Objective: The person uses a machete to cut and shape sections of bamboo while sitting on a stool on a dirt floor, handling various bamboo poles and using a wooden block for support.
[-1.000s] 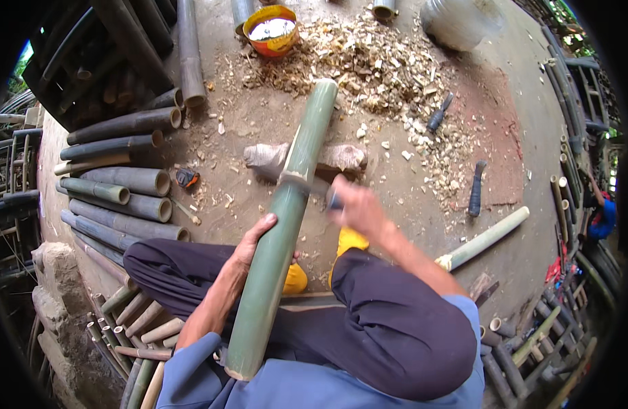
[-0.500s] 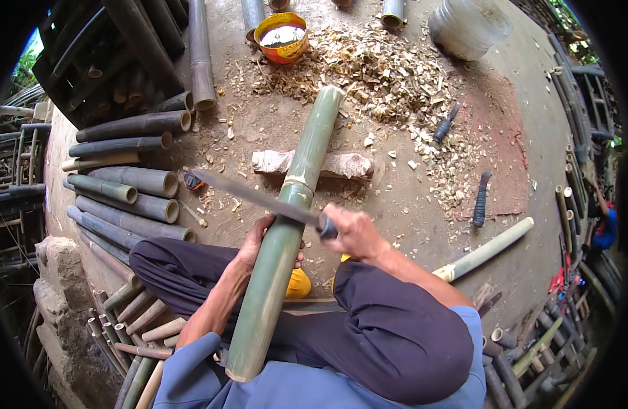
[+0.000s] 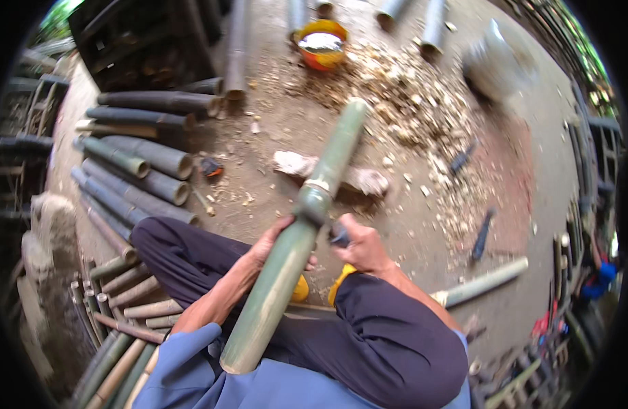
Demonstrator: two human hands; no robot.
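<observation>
A thick green bamboo pole slants from my lap up and away to the right. Its far part rests across a short pale log on the ground. My left hand is wrapped around the pole from the left, just below its middle joint, with fingertips showing on the right side. Closed around the dark handle of a knife, my right hand is just right of the pole, above my knee. The blade is smeared by motion over the pole near the joint, so its contact with the bamboo cannot be made out.
Wood chips lie beyond the pole, near a yellow-red bowl and a clear plastic container. Two dark-handled tools lie at right, above a pale bamboo length. Cut bamboo pieces line the left.
The knife blade has swung from pointing left across the pole to a blurred position near the joint. My right hand has moved slightly right and down. The whole view has shifted.
</observation>
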